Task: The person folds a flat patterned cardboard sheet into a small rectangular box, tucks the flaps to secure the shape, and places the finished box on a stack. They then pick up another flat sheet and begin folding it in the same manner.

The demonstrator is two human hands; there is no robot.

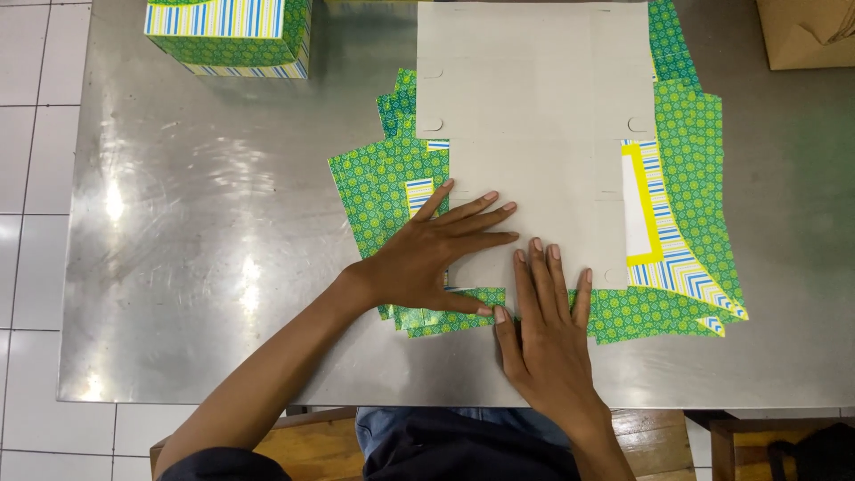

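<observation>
A flat grey cardboard box blank (534, 134) lies plain side up on top of a fanned stack of green patterned box blanks (378, 183). My left hand (427, 258) presses flat on the grey sheet's near left part, fingers spread. My right hand (543, 330) lies flat at the sheet's near edge, fingertips on the cardboard, thumb beside a green flap. Neither hand grips anything.
All this rests on a steel table (205, 267). An assembled green box with a striped top (230, 36) stands at the far left. A brown carton (806, 34) sits at the far right corner. A wooden stool (307, 441) and white floor tiles lie below the table's near edge.
</observation>
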